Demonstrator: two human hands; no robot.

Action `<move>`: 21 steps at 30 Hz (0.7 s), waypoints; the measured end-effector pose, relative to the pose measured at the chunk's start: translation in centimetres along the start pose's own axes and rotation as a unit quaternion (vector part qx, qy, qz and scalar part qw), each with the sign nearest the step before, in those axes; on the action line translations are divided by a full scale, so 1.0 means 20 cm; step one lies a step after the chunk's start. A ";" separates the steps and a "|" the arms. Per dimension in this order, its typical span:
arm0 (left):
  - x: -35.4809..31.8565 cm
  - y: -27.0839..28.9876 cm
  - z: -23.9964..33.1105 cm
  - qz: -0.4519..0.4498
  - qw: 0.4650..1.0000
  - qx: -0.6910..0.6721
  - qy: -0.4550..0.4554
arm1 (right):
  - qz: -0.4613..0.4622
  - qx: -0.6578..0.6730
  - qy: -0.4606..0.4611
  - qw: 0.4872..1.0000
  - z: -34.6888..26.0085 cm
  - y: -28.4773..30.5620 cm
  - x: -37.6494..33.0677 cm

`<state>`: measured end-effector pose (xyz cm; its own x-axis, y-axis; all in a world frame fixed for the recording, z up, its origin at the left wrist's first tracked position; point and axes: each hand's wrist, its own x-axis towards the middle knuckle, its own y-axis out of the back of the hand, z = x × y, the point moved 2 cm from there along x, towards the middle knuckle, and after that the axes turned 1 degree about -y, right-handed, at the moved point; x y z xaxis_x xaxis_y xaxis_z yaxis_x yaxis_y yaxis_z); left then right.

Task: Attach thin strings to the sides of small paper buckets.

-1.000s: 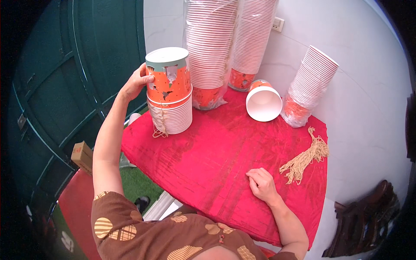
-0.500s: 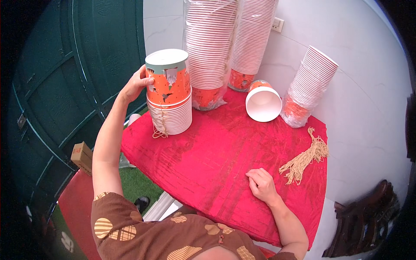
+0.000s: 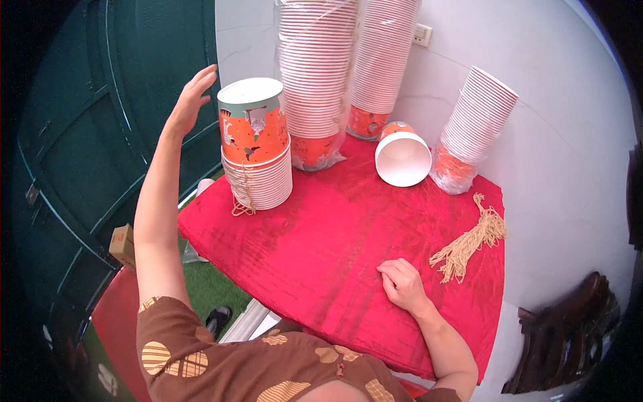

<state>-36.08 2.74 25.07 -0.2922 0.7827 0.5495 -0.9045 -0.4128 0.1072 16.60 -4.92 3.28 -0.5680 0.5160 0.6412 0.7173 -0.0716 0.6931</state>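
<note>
My left hand [image 3: 190, 104] hangs beside the stack, fingers parted, thumb clear, touching nothing. The orange bucket [image 3: 253, 134] tops nested buckets [image 3: 268, 184] at the counter's [image 3: 315, 244] left, base up, mouth down, long axis upright. Farther right, my right hand [image 3: 402, 284] rests on red cloth, fingers loosely curled together.

Red table [image 3: 315, 254]: free middle; 4 cup stacks [image 3: 315, 80] crowd its far side.
</note>
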 end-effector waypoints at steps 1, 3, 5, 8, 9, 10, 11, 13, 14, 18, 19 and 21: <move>0.05 -0.02 0.07 -0.022 0.996 0.079 -0.018 | -0.001 -0.002 -0.002 1.000 0.00 0.00 0.00; 0.12 -0.12 0.19 -0.071 0.969 0.231 -0.053 | -0.002 -0.004 -0.005 1.000 0.00 0.00 -0.01; 0.16 -0.25 0.25 -0.064 0.956 0.281 -0.060 | -0.002 -0.005 -0.007 1.000 0.01 0.01 -0.02; 0.24 -0.39 0.25 -0.223 0.886 0.407 -0.012 | 0.001 -0.011 0.000 1.000 0.01 0.00 -0.02; 0.25 -0.42 0.23 -0.230 0.867 0.443 0.003 | 0.003 -0.008 0.003 1.000 0.00 0.01 -0.01; 0.28 -0.44 0.20 -0.237 0.836 0.494 0.020 | 0.004 -0.006 0.007 1.000 -0.01 0.01 -0.01; 0.27 -0.48 0.18 -0.239 0.823 0.515 0.038 | 0.006 -0.009 0.005 1.000 0.00 0.01 -0.01; 0.24 -0.52 0.16 -0.266 0.793 0.547 0.044 | 0.003 -0.006 0.006 1.000 0.01 0.00 -0.02; 0.21 -0.52 0.14 -0.259 0.803 0.534 0.061 | 0.004 -0.006 0.006 1.000 0.01 0.00 -0.02; 0.17 -0.54 0.11 -0.253 0.811 0.523 0.065 | -0.005 -0.010 0.000 1.000 0.00 0.01 -0.01; 0.15 -0.55 0.13 -0.255 0.805 0.532 0.065 | -0.007 -0.012 -0.003 1.000 0.00 0.01 -0.01; 0.15 -0.55 0.13 -0.264 0.799 0.536 0.059 | -0.004 -0.010 0.002 1.000 0.00 0.01 -0.01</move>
<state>-26.23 8.46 27.80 -0.0429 0.9921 0.1180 -0.1430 -0.1230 0.9820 16.93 -5.03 3.20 -0.5756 0.5141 0.6359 0.7039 -0.0843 0.7053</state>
